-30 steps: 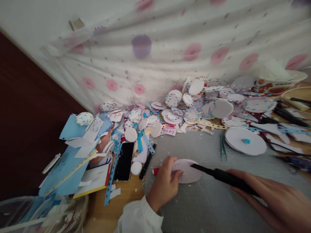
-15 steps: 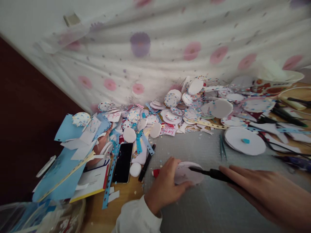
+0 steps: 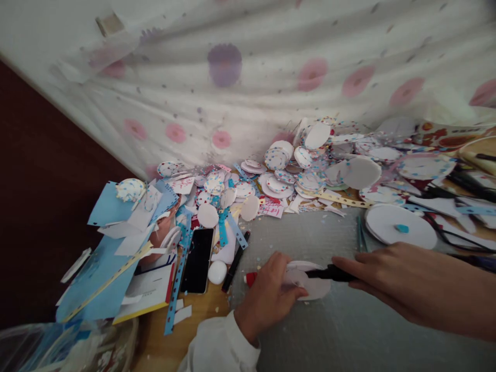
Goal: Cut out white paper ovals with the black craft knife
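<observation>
My left hand point(image 3: 267, 289) is closed on the left side of a white paper disc point(image 3: 318, 290), thumb along its near edge. The disc looks layered and bent, with one flap standing apart from another. In my right hand point(image 3: 411, 281) is a slim black tool point(image 3: 337, 273); its exact kind is unclear. Its tip lies among the paper layers and is partly hidden. Just left of my left hand, a small red and white object point(image 3: 250, 279) pokes out, mostly covered by the fingers.
Under my hands lies a grey mat point(image 3: 287, 336). Larger white discs point(image 3: 391, 222) with a blue bit sit at right, beside green tweezers point(image 3: 360, 233). Dotted paper discs point(image 3: 277, 157) heap along the curtain. A phone point(image 3: 197, 261), black pen point(image 3: 236, 261) and blue paper point(image 3: 101, 279) are at left.
The black tool has moved left, further in among the disc's layers, and the paper now looks parted and bent. My right hand has shifted up and left. The view has turned slightly.
</observation>
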Action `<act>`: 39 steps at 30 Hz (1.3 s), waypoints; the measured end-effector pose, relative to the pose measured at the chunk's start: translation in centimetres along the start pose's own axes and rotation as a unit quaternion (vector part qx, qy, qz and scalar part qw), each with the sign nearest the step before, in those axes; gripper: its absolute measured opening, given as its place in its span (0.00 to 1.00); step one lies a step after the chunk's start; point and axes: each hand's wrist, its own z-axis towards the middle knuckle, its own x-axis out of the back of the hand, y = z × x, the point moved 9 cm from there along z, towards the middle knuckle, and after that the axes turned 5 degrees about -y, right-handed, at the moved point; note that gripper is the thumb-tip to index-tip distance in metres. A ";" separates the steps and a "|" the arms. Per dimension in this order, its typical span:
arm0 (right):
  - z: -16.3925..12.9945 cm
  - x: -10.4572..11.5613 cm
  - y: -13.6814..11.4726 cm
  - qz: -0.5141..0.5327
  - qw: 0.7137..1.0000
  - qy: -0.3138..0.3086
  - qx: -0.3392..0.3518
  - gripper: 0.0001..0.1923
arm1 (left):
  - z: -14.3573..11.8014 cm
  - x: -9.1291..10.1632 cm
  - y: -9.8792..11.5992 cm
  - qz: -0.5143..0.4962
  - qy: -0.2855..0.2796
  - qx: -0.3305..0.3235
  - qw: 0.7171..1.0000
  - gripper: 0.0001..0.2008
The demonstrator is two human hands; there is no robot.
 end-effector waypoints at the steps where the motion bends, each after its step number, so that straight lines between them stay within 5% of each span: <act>1: 0.1 -0.8 -0.2 0.014 0.999 -0.039 0.010 0.17 | 0.1 0.1 -0.1 -0.004 0.009 0.000 1.000 0.13; 4: 0.1 -2.7 -0.5 0.045 0.993 -0.104 0.013 0.17 | 0.2 0.2 -0.7 -0.018 0.039 0.010 0.999 0.13; 14: -1.1 -6.6 -1.0 0.180 0.980 -0.062 -0.058 0.15 | -0.2 0.5 -3.2 -0.062 0.121 0.093 0.986 0.18; 23: -2.4 -8.2 -1.8 0.221 0.968 0.029 -0.115 0.14 | -0.2 0.4 -3.7 -0.057 0.133 0.099 0.984 0.20; 39: -2.9 -10.1 -3.8 0.214 0.950 0.066 -0.220 0.18 | -0.6 0.5 -3.5 -0.095 0.211 0.136 0.963 0.14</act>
